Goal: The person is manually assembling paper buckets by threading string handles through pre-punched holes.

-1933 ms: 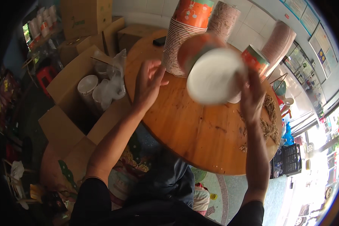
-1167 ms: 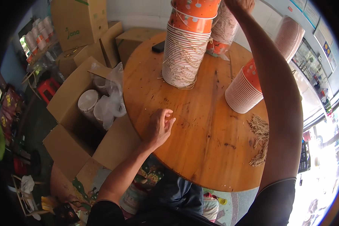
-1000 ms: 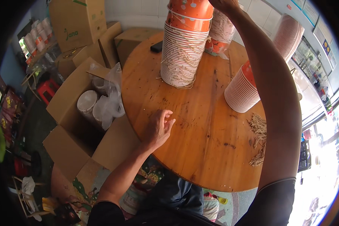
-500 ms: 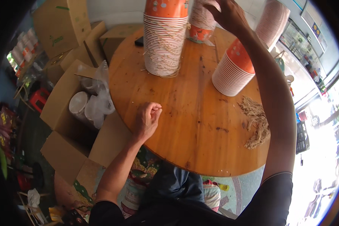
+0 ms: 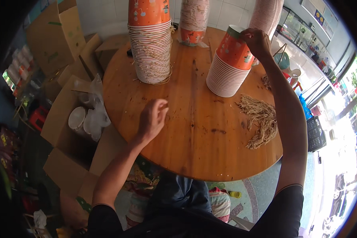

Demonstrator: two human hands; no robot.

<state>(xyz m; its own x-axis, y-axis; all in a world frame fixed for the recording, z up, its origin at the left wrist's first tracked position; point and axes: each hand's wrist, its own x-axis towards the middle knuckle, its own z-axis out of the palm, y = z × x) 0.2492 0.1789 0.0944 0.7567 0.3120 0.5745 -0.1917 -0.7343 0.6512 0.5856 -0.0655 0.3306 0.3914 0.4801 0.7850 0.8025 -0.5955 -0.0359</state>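
My right hand has its fingers pinched at the top edge of an orange paper bucket. That bucket tops a nested, upside-down stack whose white rims show below it, standing on the round wooden table. Over the left part of the table, my left hand hovers with fingers loosely curled and apart, holding nothing. Beyond it rises a taller bucket stack wound with twine. A bundle of loose twine lies beside my right forearm.
At the far edge stand two more stacks, one in clear plastic and one of white rims. An open cardboard box with plastic-wrapped white tubs sits left of the table. More cartons are piled behind it.
My right hand has come down from above the right stack onto its top bucket. My left hand has lifted slightly and its fingers have loosened. The whole view has shifted a little.
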